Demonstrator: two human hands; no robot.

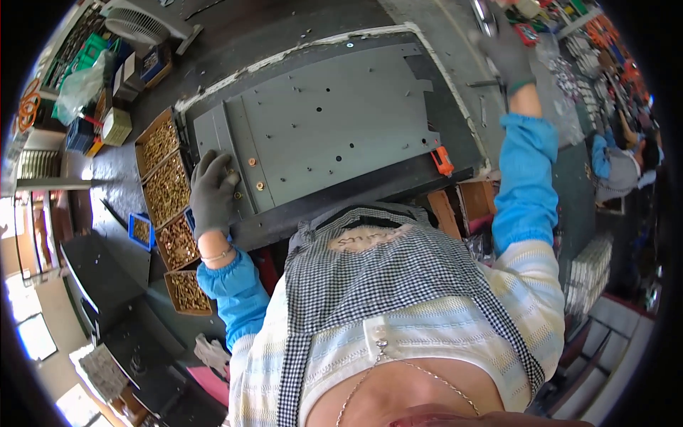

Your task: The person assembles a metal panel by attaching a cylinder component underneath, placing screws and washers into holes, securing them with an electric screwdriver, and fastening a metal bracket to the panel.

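A flat grey metal panel (299, 135) with small studs and holes lies on the dark bench in front of me. At its left end is my left hand (213, 186), in a grey glove, its fingers bent and closed around a small brass fitting (233, 174). Beside that hand, more brass fittings (260, 186) sit on the panel. My right hand (506, 58), also gloved, is stretched far out to the upper right, past the panel. It is closed on a shiny silver tool (485, 18), partly cut off by the frame's top, so its exact kind is unclear.
Cardboard boxes of brass parts (167, 191) stand left of the panel, with a small blue bin (141, 231) beside them. An orange tool (442, 161) lies at the panel's right corner. A fan (135, 25) is at upper left. A co-worker (622, 167) sits far right.
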